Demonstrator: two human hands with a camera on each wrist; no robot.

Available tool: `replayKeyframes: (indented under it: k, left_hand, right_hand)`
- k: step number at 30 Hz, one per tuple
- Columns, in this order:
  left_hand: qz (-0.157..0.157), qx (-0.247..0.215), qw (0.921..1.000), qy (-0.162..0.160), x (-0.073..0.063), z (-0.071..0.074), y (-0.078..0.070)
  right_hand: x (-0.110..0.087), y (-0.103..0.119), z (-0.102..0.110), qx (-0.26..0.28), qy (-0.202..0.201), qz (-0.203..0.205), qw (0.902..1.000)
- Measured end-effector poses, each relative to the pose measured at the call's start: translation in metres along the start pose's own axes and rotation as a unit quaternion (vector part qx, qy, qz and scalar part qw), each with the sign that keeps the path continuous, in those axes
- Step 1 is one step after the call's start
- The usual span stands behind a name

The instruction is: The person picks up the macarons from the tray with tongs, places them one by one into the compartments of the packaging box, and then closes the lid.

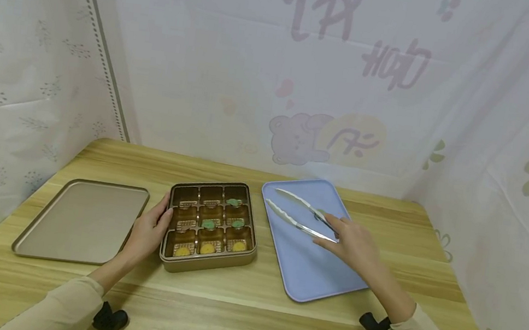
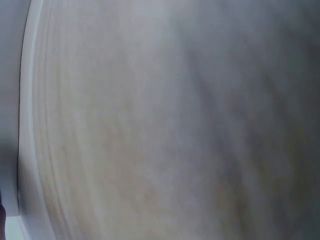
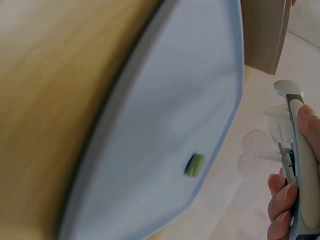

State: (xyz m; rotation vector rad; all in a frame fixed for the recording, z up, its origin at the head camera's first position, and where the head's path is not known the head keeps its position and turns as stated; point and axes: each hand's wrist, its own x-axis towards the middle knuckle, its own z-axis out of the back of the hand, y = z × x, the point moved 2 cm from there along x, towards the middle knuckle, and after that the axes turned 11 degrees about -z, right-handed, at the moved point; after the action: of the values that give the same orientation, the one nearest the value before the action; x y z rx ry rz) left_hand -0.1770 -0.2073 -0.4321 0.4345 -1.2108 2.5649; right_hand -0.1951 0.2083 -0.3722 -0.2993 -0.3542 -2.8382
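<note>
A square gold tin box (image 1: 205, 259) with a grid of compartments stands at the middle of the table. Round yellow pieces (image 1: 207, 248) lie in its front row; green pieces (image 1: 208, 224) sit in the middle and right compartments of the middle row and at back right. My left hand (image 1: 147, 230) holds the box by its left side. In my right hand (image 1: 354, 242) is a pair of metal tongs (image 1: 303, 228), arms spread apart over the blue tray (image 1: 310, 272). One small green piece (image 3: 195, 165) lies on that tray in the right wrist view. Blurred tabletop fills most of the left wrist view.
A flat gold lid (image 1: 81, 222) lies left of the box, beside my left forearm. Everything rests on a wooden table (image 1: 244, 327). Printed white cloth (image 1: 205, 80) hangs behind and along both sides.
</note>
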Motion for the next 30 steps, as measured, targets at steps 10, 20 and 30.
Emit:
replayKeyframes:
  k: [10, 20, 30]
  left_hand:
    - [-0.002, 0.005, 1.0, -0.003, -0.001, 0.0, 0.001]
    - [0.012, -0.015, 0.9997, 0.013, -0.001, 0.0, -0.001]
    - [0.016, -0.012, 0.9997, 0.011, -0.002, 0.0, -0.001]
  right_hand:
    - [-0.024, -0.039, 0.001, 0.015, 0.019, -0.066, 0.9975]
    - [-0.04, -0.065, 0.004, -0.005, 0.02, -0.097, 0.9951]
    - [-0.047, -0.08, 0.005, -0.013, 0.024, -0.111, 0.9934]
